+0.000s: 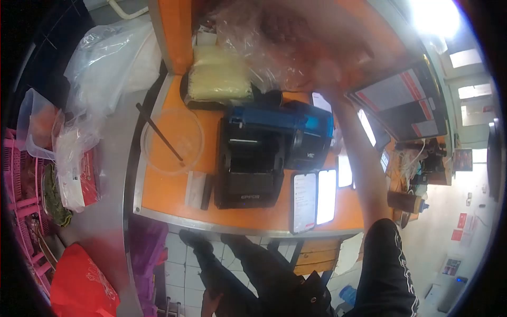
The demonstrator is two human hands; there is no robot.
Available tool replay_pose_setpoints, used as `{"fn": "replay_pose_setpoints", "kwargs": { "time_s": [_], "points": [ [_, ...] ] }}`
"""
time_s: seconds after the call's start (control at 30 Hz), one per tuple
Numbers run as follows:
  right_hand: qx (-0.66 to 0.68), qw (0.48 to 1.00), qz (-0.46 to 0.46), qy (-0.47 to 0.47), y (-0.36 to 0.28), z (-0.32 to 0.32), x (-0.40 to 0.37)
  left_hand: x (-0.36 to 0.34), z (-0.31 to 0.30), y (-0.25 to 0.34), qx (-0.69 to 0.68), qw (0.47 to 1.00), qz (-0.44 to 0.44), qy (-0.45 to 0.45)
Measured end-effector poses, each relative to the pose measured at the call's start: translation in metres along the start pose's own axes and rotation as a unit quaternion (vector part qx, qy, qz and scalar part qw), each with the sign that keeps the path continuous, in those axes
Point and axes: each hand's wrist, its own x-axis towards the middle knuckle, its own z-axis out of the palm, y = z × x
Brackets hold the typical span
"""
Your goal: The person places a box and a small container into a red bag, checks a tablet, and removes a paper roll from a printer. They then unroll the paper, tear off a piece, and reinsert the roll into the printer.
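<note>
My right arm stretches up across the orange counter, and my right hand is a blur beside the clear plastic bags on the shelf. Its fingers are smeared, so what they hold cannot be made out. Low in the view, by my dark trousers, a small part of my left hand shows, with its fingers unclear. Below the bags stand a black printer and a blue-topped device. Two lit phones lie to their right. A pale yellow packet lies upper left.
A round clear lid with a dark stick across it lies left of the printer. A tilted screen stands upper right. Further left are white plastic bags, a pink basket and a red bag.
</note>
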Motion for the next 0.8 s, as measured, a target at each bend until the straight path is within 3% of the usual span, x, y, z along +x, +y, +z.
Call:
{"fn": "replay_pose_setpoints", "kwargs": {
  "time_s": [0.03, 0.13, 0.17, 0.2, 0.23, 0.27, 0.3, 0.33, 0.37, 0.4, 0.43, 0.47, 0.5, 0.53, 0.6, 0.67, 0.7, 0.77, 0.8],
  "points": [
    [-0.097, 0.995, -0.019, -0.006, 0.007, -0.019, -0.027, -0.005, -0.004, 0.029, 0.024, 0.999, -0.022, 0.018],
    [-0.37, 0.923, -0.094, -0.052, -0.006, -0.04, -0.103, -0.003, -0.006, 0.071, 0.025, 0.995, -0.057, -0.072],
    [-0.088, 0.992, 0.077, 0.038, -0.062, -0.029, -0.132, -0.001, -0.004, 0.101, 0.003, 0.993, -0.072, -0.094],
    [-0.321, 0.947, -0.036, 0.0, -0.026, -0.039, -0.175, 0.003, 0.003, 0.083, 0.028, 0.993, -0.073, -0.091],
    [-0.533, 0.832, -0.154, 0.019, 0.008, -0.048, -0.218, 0.007, 0.012, 0.06, 0.053, 0.992, -0.073, -0.088],
    [-0.497, 0.856, -0.126, 0.071, -0.015, -0.052, -0.243, 0.013, 0.007, 0.08, 0.02, 0.988, -0.045, -0.147],
    [-0.42, 0.898, -0.075, 0.105, -0.053, -0.037, -0.271, 0.028, 0.014, 0.068, 0.053, 0.986, -0.049, -0.148],
    [-0.362, 0.923, -0.025, 0.131, -0.088, -0.023, -0.3, 0.041, 0.024, 0.054, 0.131, 0.987, 0.016, -0.091],
    [-0.322, 0.939, 0.021, 0.118, -0.128, -0.001, -0.334, 0.064, 0.03, 0.039, 0.125, 0.988, 0.003, -0.095],
    [-0.3, 0.949, 0.065, 0.071, -0.169, 0.025, -0.372, 0.085, 0.028, 0.05, 0.143, 0.984, 0.1, -0.04],
    [-0.29, 0.951, 0.107, -0.008, -0.202, 0.056, -0.412, 0.121, 0.029, 0.047, 0.173, 0.976, 0.132, 0.011],
    [-0.297, 0.932, 0.144, -0.152, -0.228, 0.092, -0.451, 0.151, 0.022, 0.07, 0.151, 0.98, 0.123, 0.042],
    [-0.143, 0.947, 0.041, -0.285, -0.217, 0.146, -0.49, 0.186, 0.009, 0.09, 0.099, 0.961, 0.235, 0.11],
    [0.014, 0.913, -0.058, -0.404, -0.201, 0.182, -0.522, 0.218, 0.006, 0.104, 0.089, 0.93, 0.273, 0.231],
    [0.016, 0.839, 0.047, -0.542, -0.157, 0.257, -0.535, 0.271, -0.031, 0.156, -0.004, 0.853, 0.382, 0.357],
    [-0.016, 0.861, -0.043, -0.507, -0.082, 0.306, -0.549, 0.288, -0.069, 0.224, -0.024, 0.708, 0.544, 0.449],
    [-0.066, 0.874, -0.042, -0.48, -0.064, 0.317, -0.533, 0.296, -0.089, 0.258, -0.016, 0.624, 0.606, 0.493],
    [-0.151, 0.893, -0.021, -0.423, -0.035, 0.328, -0.493, 0.32, -0.088, 0.296, -0.053, 0.521, 0.655, 0.545],
    [-0.182, 0.904, -0.014, -0.386, -0.018, 0.338, -0.469, 0.324, -0.091, 0.311, -0.072, 0.53, 0.648, 0.541]
  ]
}}
